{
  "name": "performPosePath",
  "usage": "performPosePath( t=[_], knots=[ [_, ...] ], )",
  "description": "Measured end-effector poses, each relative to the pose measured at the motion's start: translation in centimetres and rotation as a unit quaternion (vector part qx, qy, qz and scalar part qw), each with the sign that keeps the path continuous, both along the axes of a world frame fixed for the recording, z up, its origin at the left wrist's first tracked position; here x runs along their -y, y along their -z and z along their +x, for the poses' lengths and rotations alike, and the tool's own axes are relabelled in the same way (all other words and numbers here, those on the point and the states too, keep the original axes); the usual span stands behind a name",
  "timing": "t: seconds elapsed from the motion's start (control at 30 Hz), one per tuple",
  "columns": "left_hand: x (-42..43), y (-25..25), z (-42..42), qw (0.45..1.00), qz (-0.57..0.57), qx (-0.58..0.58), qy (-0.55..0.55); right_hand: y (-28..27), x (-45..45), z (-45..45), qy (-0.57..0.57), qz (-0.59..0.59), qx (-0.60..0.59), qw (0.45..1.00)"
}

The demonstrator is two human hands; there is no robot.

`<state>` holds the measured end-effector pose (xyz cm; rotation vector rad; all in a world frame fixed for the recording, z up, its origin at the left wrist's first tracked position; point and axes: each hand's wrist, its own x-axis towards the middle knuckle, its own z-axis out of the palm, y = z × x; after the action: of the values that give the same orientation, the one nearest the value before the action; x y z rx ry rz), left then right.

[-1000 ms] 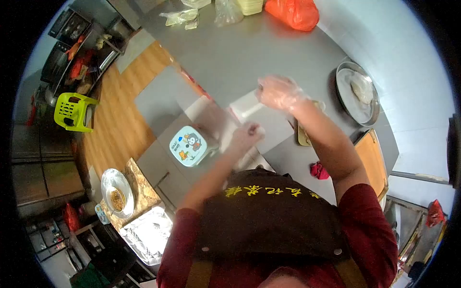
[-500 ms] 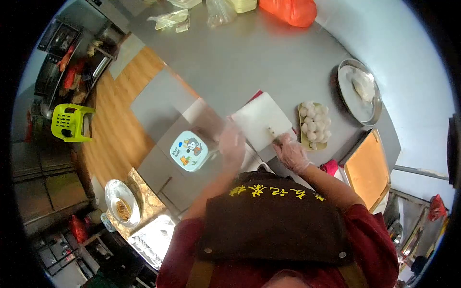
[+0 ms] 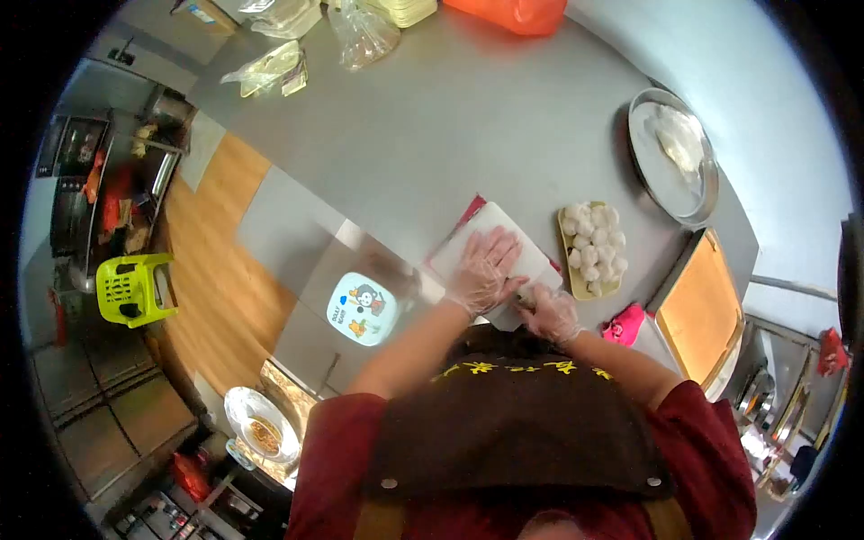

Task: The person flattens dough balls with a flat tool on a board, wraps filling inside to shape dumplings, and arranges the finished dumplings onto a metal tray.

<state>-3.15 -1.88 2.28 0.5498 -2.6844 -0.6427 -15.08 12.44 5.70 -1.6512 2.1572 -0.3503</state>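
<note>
A white cutting board [image 3: 493,217] lies at the table's near edge, with dark red material [image 3: 471,210] showing from under it. My left hand [image 3: 486,274], in a clear plastic glove, rests over the board with its fingers stretched out. Beside it my right hand [image 3: 551,313], also gloved, is curled at the board's near right corner. Its fingers close round something small that I cannot make out. To the right of the board stands a yellowish tray [image 3: 580,290] filled with several round white balls [image 3: 589,241], apart from both hands.
A round metal pan [image 3: 636,162] holding a white plastic-wrapped bundle stands at the right. Nearer are a pink cloth [image 3: 624,325] and a wooden-coloured board [image 3: 697,310]. Left are a cartoon-printed stool [image 3: 362,309] and a green chair [image 3: 135,290]. Plastic bags [image 3: 364,40] lie at the back.
My left hand has moved right, from beside the board to flat over it. My right hand has shifted slightly down relative to the board. The camera view has also shifted.
</note>
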Motion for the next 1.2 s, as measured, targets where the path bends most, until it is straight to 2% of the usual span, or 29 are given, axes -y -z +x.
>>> performPosePath(
  t=[0.1, 0.23, 0.3, 0.47, 0.53, 0.63, 0.7, 0.73, 0.8, 0.87, 0.93, 0.97, 1.0, 1.07, 1.13, 1.17, 1.2],
  knots=[
    [-0.1, -0.5, 0.1, 1.000, -0.009, 0.021, 0.005, 0.7, -0.3, 0.1, 0.026, 0.030, -0.016, 0.999],
    [0.2, 1.7, -0.6, 0.998, -0.033, 0.053, 0.019, -0.3, -0.2, 0.0, 0.005, -0.021, -0.013, 1.000],
    [0.6, 0.8, -0.3, 0.998, -0.038, 0.054, 0.026, -0.1, -0.1, -0.2, 0.022, 0.038, -0.009, 0.999],
    [1.6, 0.7, 0.1, 0.997, -0.009, 0.066, 0.040, 0.4, -0.6, -0.3, 0.019, 0.094, -0.004, 0.995],
    [1.2, 0.6, 0.4, 0.999, -0.028, 0.000, -0.028, 0.7, -0.6, -0.4, 0.011, 0.122, -0.022, 0.992],
    [1.1, 0.6, 0.6, 0.997, -0.028, -0.054, -0.056, -0.1, -0.5, -0.2, 0.012, 0.136, 0.014, 0.991],
    [1.3, -0.9, 1.1, 0.994, -0.021, -0.081, -0.070, -0.1, -0.4, 0.0, -0.006, 0.037, -0.003, 0.999],
    [1.3, -1.7, 1.2, 0.991, -0.010, -0.107, -0.077, -0.1, -0.2, -0.1, -0.013, 0.030, -0.009, 0.999],
    [1.6, -0.4, 0.8, 0.986, -0.011, -0.141, -0.083, -0.1, 0.1, -0.4, 0.006, 0.106, 0.025, 0.994],
    [1.4, 1.6, 0.6, 0.980, -0.012, -0.178, -0.093, 0.5, -0.1, -0.7, -0.008, 0.069, 0.014, 0.997],
    [0.4, 3.2, 0.9, 0.980, 0.028, -0.168, -0.107, 0.0, 0.1, -0.6, -0.026, 0.041, 0.010, 0.999],
    [-0.9, 2.0, 1.5, 0.978, 0.025, -0.170, -0.119, -0.7, 0.6, -0.4, -0.007, 0.095, 0.013, 0.995],
    [-2.9, -0.3, 2.5, 0.993, 0.102, -0.033, -0.049, -1.0, 0.9, -0.1, 0.011, 0.148, 0.016, 0.989],
    [-6.9, -1.2, 3.7, 0.978, 0.179, 0.104, 0.013, 0.0, 0.6, -0.2, -0.030, 0.112, 0.035, 0.993],
    [-10.4, 0.2, 4.0, 0.982, 0.127, 0.135, 0.024, 0.9, 0.1, -0.6, -0.063, 0.079, 0.056, 0.993],
    [-11.1, -0.5, 4.3, 0.983, 0.128, 0.135, 0.015, 1.2, 0.4, -1.1, -0.179, 0.078, -0.022, 0.981],
    [-11.6, -1.3, 4.5, 0.992, 0.111, 0.050, -0.014, 1.6, 0.8, -1.6, -0.291, 0.074, -0.100, 0.949]
  ],
)
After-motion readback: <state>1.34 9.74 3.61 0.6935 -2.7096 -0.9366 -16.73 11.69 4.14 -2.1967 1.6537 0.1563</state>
